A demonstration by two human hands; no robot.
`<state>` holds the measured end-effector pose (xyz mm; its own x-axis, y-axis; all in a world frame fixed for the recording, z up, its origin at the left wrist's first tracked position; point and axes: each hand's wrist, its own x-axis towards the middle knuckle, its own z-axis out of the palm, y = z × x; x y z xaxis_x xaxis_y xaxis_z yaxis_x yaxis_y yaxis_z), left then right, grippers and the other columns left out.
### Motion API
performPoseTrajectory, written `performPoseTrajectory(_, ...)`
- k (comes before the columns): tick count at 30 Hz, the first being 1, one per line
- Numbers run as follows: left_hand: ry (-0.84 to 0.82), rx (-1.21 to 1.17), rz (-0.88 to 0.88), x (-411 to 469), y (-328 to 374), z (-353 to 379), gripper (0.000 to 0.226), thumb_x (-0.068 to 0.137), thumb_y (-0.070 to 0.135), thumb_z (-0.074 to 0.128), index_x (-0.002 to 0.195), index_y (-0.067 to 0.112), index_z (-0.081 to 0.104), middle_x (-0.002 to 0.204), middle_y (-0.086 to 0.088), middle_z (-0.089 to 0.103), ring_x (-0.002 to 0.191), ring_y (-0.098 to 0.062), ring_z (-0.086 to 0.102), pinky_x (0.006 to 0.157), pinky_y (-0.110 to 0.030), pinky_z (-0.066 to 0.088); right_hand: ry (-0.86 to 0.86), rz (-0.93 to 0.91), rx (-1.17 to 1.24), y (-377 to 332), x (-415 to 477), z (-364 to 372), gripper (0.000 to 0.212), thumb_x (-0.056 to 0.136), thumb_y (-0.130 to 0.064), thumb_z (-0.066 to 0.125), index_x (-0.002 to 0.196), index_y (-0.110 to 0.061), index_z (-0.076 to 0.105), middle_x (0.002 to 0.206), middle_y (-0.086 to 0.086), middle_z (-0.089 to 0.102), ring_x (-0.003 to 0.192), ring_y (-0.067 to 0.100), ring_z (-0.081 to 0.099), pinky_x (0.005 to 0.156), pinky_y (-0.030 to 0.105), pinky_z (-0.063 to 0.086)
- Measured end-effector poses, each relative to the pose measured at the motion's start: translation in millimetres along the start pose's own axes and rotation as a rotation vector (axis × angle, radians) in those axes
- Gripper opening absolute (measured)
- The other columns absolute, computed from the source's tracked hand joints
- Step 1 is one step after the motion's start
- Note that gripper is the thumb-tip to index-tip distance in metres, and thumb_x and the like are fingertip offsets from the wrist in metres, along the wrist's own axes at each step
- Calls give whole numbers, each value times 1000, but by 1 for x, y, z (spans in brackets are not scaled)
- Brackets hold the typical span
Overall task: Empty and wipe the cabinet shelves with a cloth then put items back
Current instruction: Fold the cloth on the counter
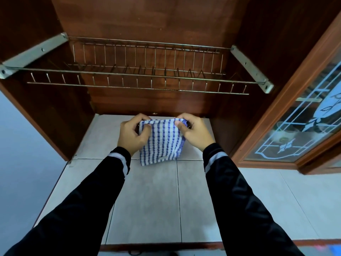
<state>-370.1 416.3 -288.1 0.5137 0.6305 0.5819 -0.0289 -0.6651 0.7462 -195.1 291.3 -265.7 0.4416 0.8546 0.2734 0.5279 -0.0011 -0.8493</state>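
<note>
A blue-and-white checked cloth (pixel 161 143) hangs folded between both hands, above the grey tiled counter (pixel 147 200). My left hand (pixel 132 134) pinches its upper left corner and my right hand (pixel 195 133) pinches the upper right corner. The lower edge of the cloth reaches down to about the counter surface. Above the hands, the open dark wooden cabinet (pixel 147 19) holds a bare wire dish rack (pixel 140 74) with nothing on it.
A cabinet door (pixel 295 126) with patterned glass stands open on the right. Metal brackets (pixel 35 54) carry the rack at both sides. A pale wall lies to the left, and the counter's front edge is near my body.
</note>
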Motion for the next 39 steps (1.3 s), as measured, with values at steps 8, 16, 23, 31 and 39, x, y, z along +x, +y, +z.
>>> performPoseTrajectory(8, -176, -96, -416, 15, -19, 12, 20, 95, 10, 55, 76, 9, 62, 64, 1, 58, 60, -15, 54, 60, -26, 41, -70, 150, -61, 19, 14, 3, 16, 97, -19, 56, 85, -13, 64, 73, 3, 62, 65, 16, 56, 63, 26, 45)
performPoseTrajectory(16, -319, 210, -497, -5, -72, 29, 15, 99, 20, 57, 102, 11, 68, 94, -7, 68, 90, -26, 63, 82, -35, 50, -49, 283, -368, 64, 16, 32, 13, 95, -20, 54, 88, -19, 65, 91, 9, 69, 88, 28, 62, 81, 34, 52)
performPoseTrajectory(23, -229, 179, -329, -31, -69, 29, 11, 100, 16, 54, 104, 15, 64, 83, 5, 62, 77, -13, 58, 73, -28, 47, 97, 49, -436, 65, -9, 37, 15, 93, -14, 56, 99, -12, 69, 103, 7, 66, 95, 26, 59, 82, 36, 49)
performPoseTrajectory(31, -231, 202, -127, -80, -62, 19, 22, 89, 13, 52, 105, 8, 67, 107, -1, 66, 97, -15, 62, 86, -21, 47, 217, -133, -389, 78, -68, 56, 13, 80, -13, 56, 84, -7, 67, 91, 7, 65, 82, 28, 62, 74, 41, 52)
performPoseTrajectory(39, -327, 209, -38, -119, -60, 10, 20, 80, 13, 54, 94, 7, 67, 110, 0, 66, 103, -12, 63, 89, -26, 50, 206, -110, -379, 86, -111, 73, 14, 71, -6, 60, 81, -4, 69, 88, 7, 66, 78, 26, 63, 72, 35, 53)
